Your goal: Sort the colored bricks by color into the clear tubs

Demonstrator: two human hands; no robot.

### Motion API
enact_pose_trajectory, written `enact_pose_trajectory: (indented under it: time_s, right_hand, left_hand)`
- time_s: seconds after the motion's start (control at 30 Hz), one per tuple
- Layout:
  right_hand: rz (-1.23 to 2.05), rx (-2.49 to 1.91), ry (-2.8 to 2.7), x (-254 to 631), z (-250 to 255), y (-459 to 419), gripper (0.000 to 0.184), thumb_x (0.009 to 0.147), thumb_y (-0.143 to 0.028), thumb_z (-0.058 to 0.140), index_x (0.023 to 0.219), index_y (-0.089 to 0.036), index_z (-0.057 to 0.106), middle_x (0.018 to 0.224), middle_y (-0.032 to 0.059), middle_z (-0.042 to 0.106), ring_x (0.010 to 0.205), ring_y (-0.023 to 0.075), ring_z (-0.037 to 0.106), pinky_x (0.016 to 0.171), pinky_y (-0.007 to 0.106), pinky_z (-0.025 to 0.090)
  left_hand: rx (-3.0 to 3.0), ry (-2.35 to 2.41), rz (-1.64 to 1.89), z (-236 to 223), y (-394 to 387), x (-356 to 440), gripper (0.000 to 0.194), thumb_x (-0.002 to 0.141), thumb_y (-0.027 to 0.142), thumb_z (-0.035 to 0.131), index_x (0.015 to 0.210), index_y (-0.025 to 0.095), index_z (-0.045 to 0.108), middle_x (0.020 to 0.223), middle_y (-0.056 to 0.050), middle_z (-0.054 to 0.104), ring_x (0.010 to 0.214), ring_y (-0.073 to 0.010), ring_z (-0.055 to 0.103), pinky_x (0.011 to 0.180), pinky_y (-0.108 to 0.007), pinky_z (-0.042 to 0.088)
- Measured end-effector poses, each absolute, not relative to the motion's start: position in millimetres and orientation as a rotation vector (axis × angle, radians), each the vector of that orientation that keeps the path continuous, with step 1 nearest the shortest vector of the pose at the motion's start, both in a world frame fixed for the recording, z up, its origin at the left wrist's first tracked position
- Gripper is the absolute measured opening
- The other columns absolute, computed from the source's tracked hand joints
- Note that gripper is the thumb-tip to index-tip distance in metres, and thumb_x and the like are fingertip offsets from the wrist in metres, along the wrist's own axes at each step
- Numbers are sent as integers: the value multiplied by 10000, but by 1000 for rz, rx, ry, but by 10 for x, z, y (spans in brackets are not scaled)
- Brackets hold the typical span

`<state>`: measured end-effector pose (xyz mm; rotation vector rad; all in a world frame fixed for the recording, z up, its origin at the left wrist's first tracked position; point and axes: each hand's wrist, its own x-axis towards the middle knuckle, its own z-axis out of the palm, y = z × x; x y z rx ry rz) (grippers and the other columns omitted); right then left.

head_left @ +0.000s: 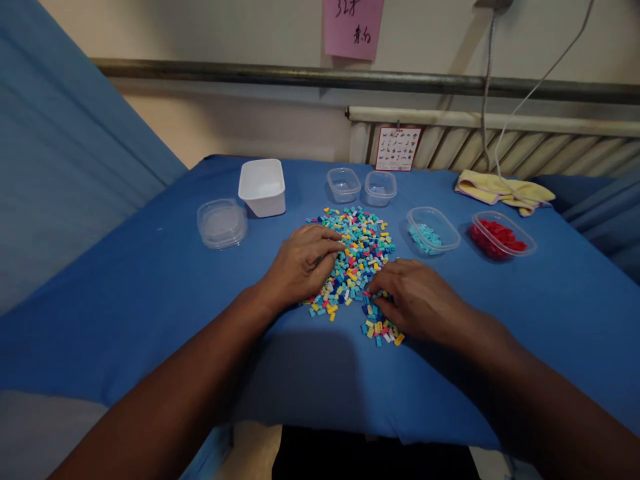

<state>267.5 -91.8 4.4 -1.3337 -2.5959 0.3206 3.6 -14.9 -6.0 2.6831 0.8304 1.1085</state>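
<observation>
A loose pile of tiny plastic building bricks (361,247) in blue, turquoise, yellow, pink and white lies spread on the blue cloth. My left hand (306,263) rests on the pile's left side, fingers stretched over the bricks and thumb apart. At the lower right of the pile, my right hand (417,297) has its thumb and fingers bent close together among the bricks. What sits between those fingertips is too small to make out. A few bricks lie in a small cluster (381,328) below that hand.
Behind the pile stand two clear tubs (343,193) (381,198) and a white container (263,200). Clear lids (223,230) lie at left. On the right, one tub (447,245) holds turquoise bricks, another (525,252) red pieces. A yellow cloth (500,188) lies near the radiator (550,125).
</observation>
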Motion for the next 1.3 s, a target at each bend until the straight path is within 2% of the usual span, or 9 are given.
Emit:
enact_pose_trajectory:
  time_s: [0.13, 0.27, 0.47, 0.57, 0.73, 0.8, 0.9, 1.03, 1.3]
  right_hand:
    - [316, -1273, -2580, 2649, 23, -933, 142, 944, -164, 688, 1035, -199, 791, 999, 105, 753, 985, 299, 697, 916, 443, 509]
    - [255, -1256, -2482, 2727, 82, -897, 129, 959, -182, 643, 995, -199, 765, 939, 97, 735, 919, 282, 682, 835, 414, 521]
    - [-267, -1425, -2061, 3308, 67, -559, 166, 992, -253, 618, 1067, -189, 751, 1037, 152, 761, 1006, 343, 692, 902, 491, 542]
    - [-375, -1468, -1942, 3499, -15, -431, 195, 998, -266, 629, 1120, -176, 751, 1080, 176, 775, 1045, 371, 696, 938, 534, 544]
    - [-104, -1209, -2112, 3201, -56, -554, 186, 1050, -241, 603, 1170, -220, 745, 1110, 122, 794, 1044, 305, 723, 954, 475, 564]
    - [124, -1005, -2337, 2992, -56, -642, 197, 1038, -186, 606, 1168, -235, 746, 1137, 102, 797, 1060, 277, 727, 956, 440, 573]
    - [321, -859, -2559, 2777, -77, -716, 272, 1002, -134, 628, 1242, -211, 730, 1210, 112, 791, 1141, 284, 714, 1014, 456, 566]
    - [372, -943, -2608, 2708, -104, -727, 274, 1010, -152, 633, 1272, -177, 712, 1221, 127, 786, 1161, 298, 702, 1061, 489, 550]
    - [438, -1040, -2617, 2712, -73, -751, 200, 1046, -179, 607, 1201, -199, 732, 1177, 113, 776, 1122, 269, 709, 1004, 436, 562]
  left_hand:
    - [2647, 864, 1157, -79, -114, 24, 208, 1013, 175, 624, 1131, 221, 788, 1186, -100, 800, 1128, -258, 743, 1031, -516, 578]
    - [2600, 934, 1196, -95, -65, -33, 187, 1014, 195, 638, 1101, 216, 802, 1167, -97, 807, 1118, -256, 749, 1036, -501, 576]
    - [2395, 1115, 1257, -201, 18, -96, 190, 983, 209, 654, 1066, 224, 825, 1145, -80, 809, 1125, -252, 744, 1063, -489, 582]
    - [2375, 1086, 1241, -227, 18, -77, 195, 979, 209, 654, 1065, 227, 828, 1128, -73, 809, 1112, -241, 743, 1060, -473, 585]
    - [2386, 1065, 1227, -229, 3, -19, 203, 983, 198, 643, 1050, 228, 832, 1103, -64, 811, 1078, -227, 746, 1038, -448, 592]
    - [2367, 1074, 1236, -228, 1, -6, 200, 981, 196, 645, 1044, 228, 832, 1093, -61, 811, 1074, -226, 748, 1042, -448, 593]
    - [2339, 1102, 1234, -221, -4, -3, 200, 979, 202, 648, 1052, 229, 832, 1100, -63, 812, 1093, -235, 750, 1066, -463, 588]
    - [2336, 1132, 1214, -208, -16, -5, 205, 973, 203, 641, 1048, 239, 827, 1103, -62, 812, 1095, -238, 749, 1064, -471, 592]
    - [2355, 1105, 1227, -234, -3, -7, 196, 981, 223, 640, 1049, 235, 823, 1091, -66, 814, 1074, -237, 750, 1035, -476, 603]
